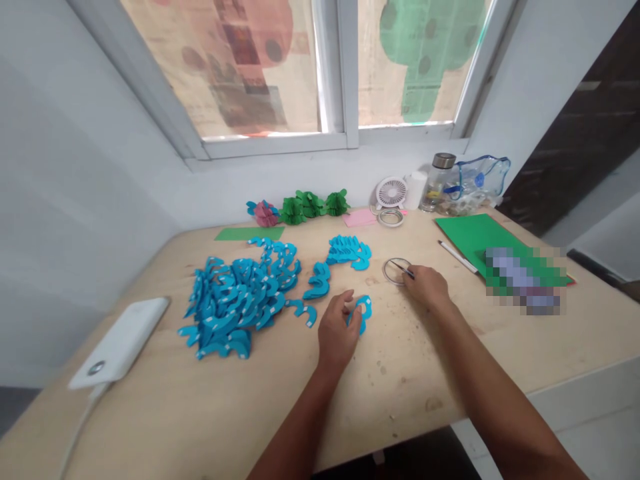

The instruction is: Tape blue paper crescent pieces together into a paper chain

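Note:
My left hand (339, 332) rests on the wooden table (210, 413), fingers curled and pinched on a small blue curved paper piece (365, 309). My right hand (426, 287) lies to its right, fingers closed on thin tweezers (401, 269) whose tips reach over a clear tape roll (395, 271). A big heap of blue curved paper pieces (239, 300) lies left of my left hand. Two smaller stacks of blue pieces sit beyond the hands, one nearer (319, 281) and one farther (349, 252).
A white power bank (123, 340) with a cable lies at the left. Green sheets (480, 237), a pen (457, 256), green paper flowers (313, 205), a pink and blue paper flower (265, 212), a small fan (391, 193), a second tape ring (390, 218), a jar (437, 181) and a clear pouch (477, 181) stand at the back and right.

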A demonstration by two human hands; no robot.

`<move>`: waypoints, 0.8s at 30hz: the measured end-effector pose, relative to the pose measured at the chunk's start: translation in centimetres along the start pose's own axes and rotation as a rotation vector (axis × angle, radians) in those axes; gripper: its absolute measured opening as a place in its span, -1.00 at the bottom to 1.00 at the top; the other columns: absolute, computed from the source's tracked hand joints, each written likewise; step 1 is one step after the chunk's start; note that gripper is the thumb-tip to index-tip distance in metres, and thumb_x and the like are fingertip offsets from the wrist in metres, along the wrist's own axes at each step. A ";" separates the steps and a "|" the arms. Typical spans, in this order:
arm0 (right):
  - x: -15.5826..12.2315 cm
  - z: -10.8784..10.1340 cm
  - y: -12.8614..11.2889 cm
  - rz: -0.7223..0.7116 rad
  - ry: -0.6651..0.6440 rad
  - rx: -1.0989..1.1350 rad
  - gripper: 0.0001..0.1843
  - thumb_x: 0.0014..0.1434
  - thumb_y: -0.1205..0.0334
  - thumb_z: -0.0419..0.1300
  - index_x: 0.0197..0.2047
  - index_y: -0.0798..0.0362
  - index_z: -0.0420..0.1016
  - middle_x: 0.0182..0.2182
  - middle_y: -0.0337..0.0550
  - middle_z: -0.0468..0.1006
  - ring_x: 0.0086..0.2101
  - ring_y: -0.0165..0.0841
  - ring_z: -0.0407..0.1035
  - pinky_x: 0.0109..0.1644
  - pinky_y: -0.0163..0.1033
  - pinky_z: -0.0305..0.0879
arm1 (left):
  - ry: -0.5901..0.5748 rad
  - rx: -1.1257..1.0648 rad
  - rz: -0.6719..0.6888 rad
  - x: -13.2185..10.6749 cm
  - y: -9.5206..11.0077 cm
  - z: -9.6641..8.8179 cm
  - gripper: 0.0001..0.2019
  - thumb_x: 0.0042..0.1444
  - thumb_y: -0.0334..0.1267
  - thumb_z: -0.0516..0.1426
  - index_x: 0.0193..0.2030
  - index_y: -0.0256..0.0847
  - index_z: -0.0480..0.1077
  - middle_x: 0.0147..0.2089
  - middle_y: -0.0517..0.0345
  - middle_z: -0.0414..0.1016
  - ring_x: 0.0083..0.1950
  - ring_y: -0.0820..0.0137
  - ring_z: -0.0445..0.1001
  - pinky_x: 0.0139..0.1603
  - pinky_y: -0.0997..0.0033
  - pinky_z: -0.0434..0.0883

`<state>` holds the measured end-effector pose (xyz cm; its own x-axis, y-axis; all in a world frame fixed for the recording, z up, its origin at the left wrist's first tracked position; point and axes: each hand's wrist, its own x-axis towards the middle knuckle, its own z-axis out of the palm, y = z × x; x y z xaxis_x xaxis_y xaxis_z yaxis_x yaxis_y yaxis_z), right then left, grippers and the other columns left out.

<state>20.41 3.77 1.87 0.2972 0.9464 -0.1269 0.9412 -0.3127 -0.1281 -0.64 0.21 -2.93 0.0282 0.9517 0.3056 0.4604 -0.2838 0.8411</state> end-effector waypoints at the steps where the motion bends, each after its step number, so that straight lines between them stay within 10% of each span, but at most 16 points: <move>1: 0.0 0.0 0.0 0.001 0.007 -0.003 -0.62 0.16 0.07 -0.06 -0.20 0.02 0.52 -0.25 0.05 0.56 -0.23 -0.17 0.42 -0.33 -0.25 0.14 | -0.004 0.016 0.022 0.0 0.1 -0.1 -0.72 0.05 -0.28 0.08 -0.06 -0.21 0.38 -0.20 0.04 0.48 -0.31 0.42 0.44 -0.31 0.42 0.41; 10: -0.9 0.7 -1.5 -0.153 0.213 0.159 -0.68 0.14 0.10 -0.03 -0.38 0.02 0.50 -0.46 -0.06 0.55 -0.44 -0.31 0.37 -0.45 -0.30 -0.01 | -0.010 0.137 0.273 0.2 2.8 -0.8 -0.82 0.10 -0.39 0.02 -0.21 -0.19 0.42 -0.18 0.05 0.47 -0.10 0.35 0.44 -0.05 0.32 0.40; 18: -1.9 2.1 -2.9 -0.377 0.226 0.765 -0.63 0.12 0.05 0.01 -0.61 0.07 0.30 -0.71 -0.31 0.26 -0.62 -0.48 0.14 -0.52 -0.38 -0.01 | -0.097 0.354 0.375 1.6 4.2 -0.1 -0.66 0.10 -0.41 0.01 0.04 -0.18 0.29 0.13 -0.03 0.34 0.09 0.26 0.37 0.02 0.27 0.38; 24: -2.6 2.1 -3.5 -0.384 0.205 0.990 -0.63 0.10 0.02 0.06 -0.61 0.08 0.31 -0.72 -0.33 0.24 -0.63 -0.50 0.12 -0.52 -0.39 0.04 | -0.111 0.272 0.327 1.7 3.7 0.6 -0.79 0.14 -0.39 -0.02 -0.16 -0.18 0.39 -0.22 0.06 0.48 -0.15 0.34 0.46 -0.12 0.34 0.41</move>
<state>16.01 2.25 0.63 0.1180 0.9621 0.2460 0.4567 0.1674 -0.8737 1.63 0.79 0.44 0.2999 0.8278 0.4741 0.6280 -0.5454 0.5551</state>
